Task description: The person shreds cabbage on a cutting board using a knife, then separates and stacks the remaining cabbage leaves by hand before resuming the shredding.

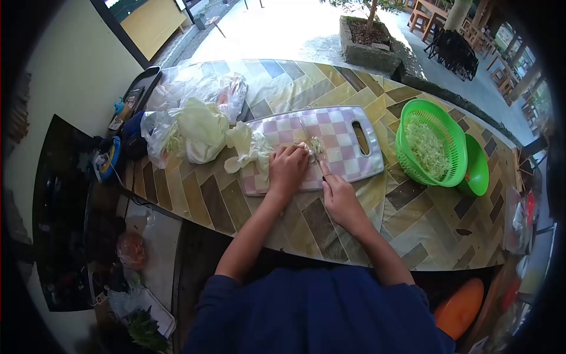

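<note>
My left hand (288,169) presses down on a piece of cabbage (302,146), its fingers bent over it on the checkered cutting board (342,127). My right hand (342,202) is closed round the handle of a knife (319,163), with the index finger stretched along it. The blade points away from me, just right of my left fingertips. A few cut shreds (316,144) lie against the blade. Loose cabbage leaves (250,147) spread over the board's left end, beside my left hand.
Larger cabbage leaves (202,127) sit by a clear plastic bag (233,94) at the left. A green basket (433,109) of shredded cabbage leans over a green bowl (479,168) at the right. An orange stool-like object (463,307) stands below the table (413,236).
</note>
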A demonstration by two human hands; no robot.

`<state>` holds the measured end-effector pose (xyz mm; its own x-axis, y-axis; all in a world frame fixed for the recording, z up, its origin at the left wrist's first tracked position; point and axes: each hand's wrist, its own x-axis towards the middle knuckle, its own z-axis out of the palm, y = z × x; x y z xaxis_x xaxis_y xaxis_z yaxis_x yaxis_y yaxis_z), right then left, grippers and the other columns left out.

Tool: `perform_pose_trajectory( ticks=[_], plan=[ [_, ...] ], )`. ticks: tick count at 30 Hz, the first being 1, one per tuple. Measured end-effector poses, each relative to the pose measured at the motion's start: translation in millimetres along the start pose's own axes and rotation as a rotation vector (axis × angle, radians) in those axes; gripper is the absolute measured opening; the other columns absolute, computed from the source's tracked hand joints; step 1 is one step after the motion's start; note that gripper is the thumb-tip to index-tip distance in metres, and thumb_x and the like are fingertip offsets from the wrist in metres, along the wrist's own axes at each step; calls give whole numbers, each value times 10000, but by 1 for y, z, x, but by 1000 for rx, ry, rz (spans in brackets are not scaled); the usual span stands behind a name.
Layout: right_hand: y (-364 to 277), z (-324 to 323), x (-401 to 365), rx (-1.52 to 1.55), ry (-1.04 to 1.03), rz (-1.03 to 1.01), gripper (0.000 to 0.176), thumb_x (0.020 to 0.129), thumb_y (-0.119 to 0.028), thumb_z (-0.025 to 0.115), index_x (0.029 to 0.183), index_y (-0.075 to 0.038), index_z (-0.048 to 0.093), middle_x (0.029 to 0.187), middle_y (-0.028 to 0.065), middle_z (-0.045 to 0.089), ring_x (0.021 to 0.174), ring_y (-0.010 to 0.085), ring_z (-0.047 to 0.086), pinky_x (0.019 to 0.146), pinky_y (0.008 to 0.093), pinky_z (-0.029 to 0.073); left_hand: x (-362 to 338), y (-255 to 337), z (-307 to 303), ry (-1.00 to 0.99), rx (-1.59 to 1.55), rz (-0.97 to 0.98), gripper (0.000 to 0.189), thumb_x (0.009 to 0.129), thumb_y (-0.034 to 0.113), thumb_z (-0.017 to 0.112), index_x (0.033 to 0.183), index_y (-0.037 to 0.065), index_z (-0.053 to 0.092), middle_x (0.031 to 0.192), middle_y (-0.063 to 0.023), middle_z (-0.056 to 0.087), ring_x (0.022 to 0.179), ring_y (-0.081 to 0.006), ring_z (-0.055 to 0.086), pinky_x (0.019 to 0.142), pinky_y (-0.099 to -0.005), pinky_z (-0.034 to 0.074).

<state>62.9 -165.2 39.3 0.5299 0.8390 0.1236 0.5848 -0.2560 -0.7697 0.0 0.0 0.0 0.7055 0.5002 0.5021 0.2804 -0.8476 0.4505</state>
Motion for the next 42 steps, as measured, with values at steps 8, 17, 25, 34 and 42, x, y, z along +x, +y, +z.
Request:
perform_pose_trajectory(
  ticks=[8, 17, 25, 34, 42],
  plan=[
    [-9, 2, -12, 17, 33, 5, 510, 948, -79, 477, 1446, -21, 385, 908, 277, 568, 828, 437, 585, 785, 481, 468, -3, 6, -2, -19, -8, -24, 158, 845, 247, 663, 920, 114, 704, 994, 5, 688, 956, -214, 611, 822, -375, 407],
    [-14, 5, -11, 6, 12, 22, 496, 961, -90, 470, 1442, -6, 382, 942, 273, 563, 843, 440, 585, 794, 475, 475, 0, 3, -4, -35, -18, -38, 190, 843, 248, 665, 946, 96, 716, 1084, -12, 696, 978, -214, 610, 848, -368, 403],
    [-16, 10, -10, -7, -7, 49, 506, 956, -78, 450, 1443, 23, 356, 1012, 305, 558, 898, 464, 591, 815, 491, 478, 0, 3, -4, -32, -33, -26, 193, 848, 240, 660, 952, 86, 714, 1087, -25, 697, 978, -222, 608, 847, -370, 404],
    [-7, 22, 10, -79, -27, 81, 519, 950, -68, 431, 1450, 28, 333, 1003, 316, 553, 891, 473, 590, 807, 494, 481, 2, 4, -5, -29, -21, -25, 174, 847, 215, 659, 955, 88, 711, 1074, -27, 701, 957, -222, 612, 831, -371, 410],
    [-1, -2, -4, -186, -85, 71, 526, 941, -86, 447, 1462, -69, 372, 956, 255, 566, 858, 434, 599, 783, 496, 483, 5, -4, -13, -85, -76, 47, 174, 857, 180, 654, 996, 94, 711, 1108, -45, 691, 1057, -248, 604, 940, -403, 379]
  ],
)
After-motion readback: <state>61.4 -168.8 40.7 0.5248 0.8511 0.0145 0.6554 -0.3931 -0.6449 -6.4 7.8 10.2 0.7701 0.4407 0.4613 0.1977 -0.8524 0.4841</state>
